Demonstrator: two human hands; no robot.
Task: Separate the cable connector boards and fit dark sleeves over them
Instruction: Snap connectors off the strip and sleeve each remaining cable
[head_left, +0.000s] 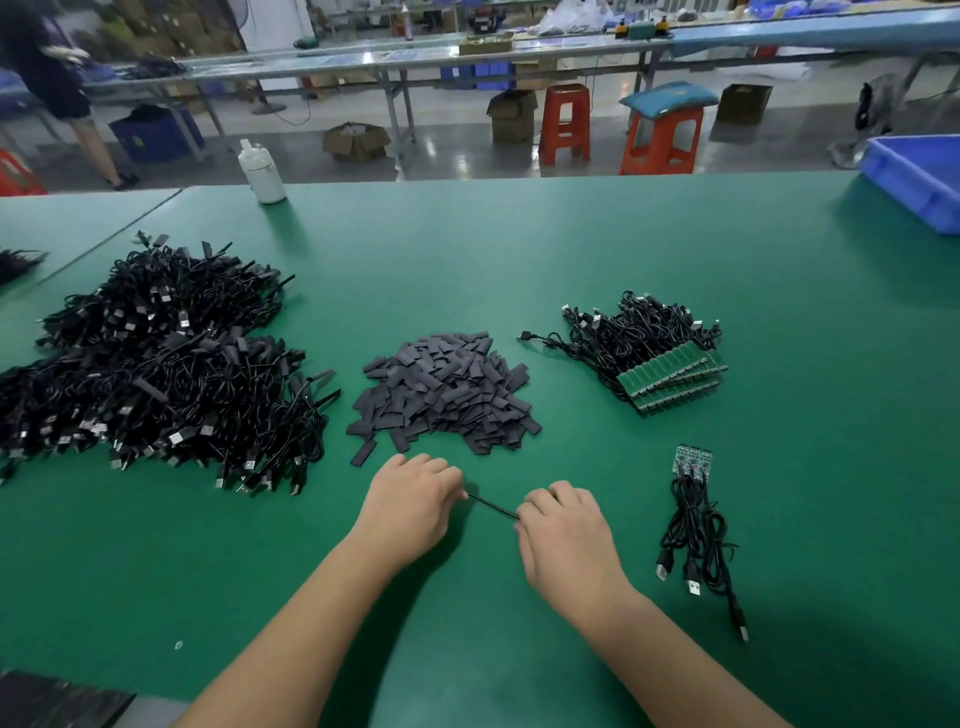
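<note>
My left hand and my right hand both have curled fingers and hold a thin black cable stretched between them near the table's front. What lies under each palm is hidden. A heap of dark sleeves sits just beyond my hands. To the right lies a panel of joined green connector boards with their black cables behind. A small group of separated boards with cables rests right of my right hand.
A big pile of black finished cables fills the left of the green table. A white bottle stands at the far edge, a blue bin at the far right. A person stands far left.
</note>
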